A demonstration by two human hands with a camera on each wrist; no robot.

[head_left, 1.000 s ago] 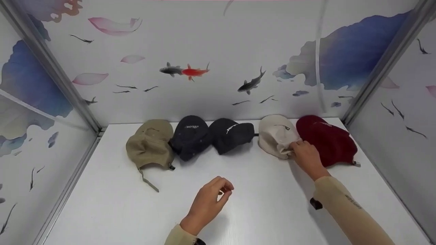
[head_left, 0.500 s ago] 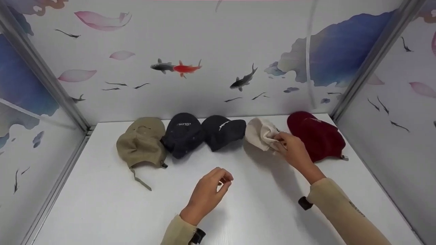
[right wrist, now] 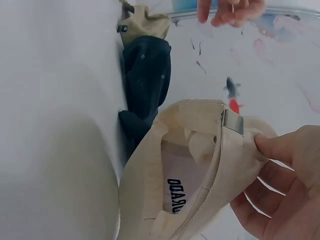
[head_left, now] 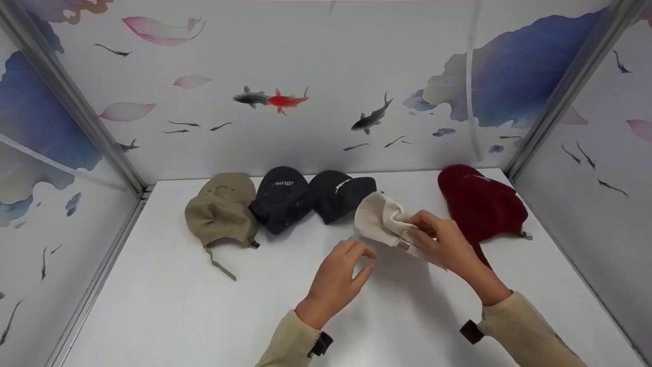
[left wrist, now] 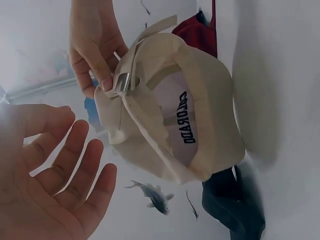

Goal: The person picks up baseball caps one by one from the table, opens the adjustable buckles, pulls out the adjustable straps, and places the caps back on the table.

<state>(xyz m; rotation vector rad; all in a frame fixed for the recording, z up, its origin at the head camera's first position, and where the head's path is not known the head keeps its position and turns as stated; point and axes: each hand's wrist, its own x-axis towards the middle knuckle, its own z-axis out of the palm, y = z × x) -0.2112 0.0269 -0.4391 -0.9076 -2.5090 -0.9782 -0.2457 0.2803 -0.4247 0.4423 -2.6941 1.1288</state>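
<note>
Cap [head_left: 376, 220], cream one, is in my right hand [head_left: 451, 250], over the right-of-centre part of the white table [head_left: 153, 311], on the near side of the far row. Thumb and fingers pinch its back rim just beside the metal buckle [right wrist: 233, 121]. Left wrist view looks into the opening: dark lettering [left wrist: 182, 117] inside reads COLORADO. Shadow falls on the table; can't tell if the crown touches down.

My left hand [head_left: 336, 278] holds nothing: fingers loosely bent, thumb well off them, just near-left of the cream one.

Far row, left to right: khaki cap [head_left: 219, 214] with its strap [head_left: 221, 265] trailing near, navy cap [head_left: 282, 199], black cap [head_left: 333, 196], then a gap, then dark red cap [head_left: 481, 204] at far right. Back panel [head_left: 285, 46] has printed fish.
</note>
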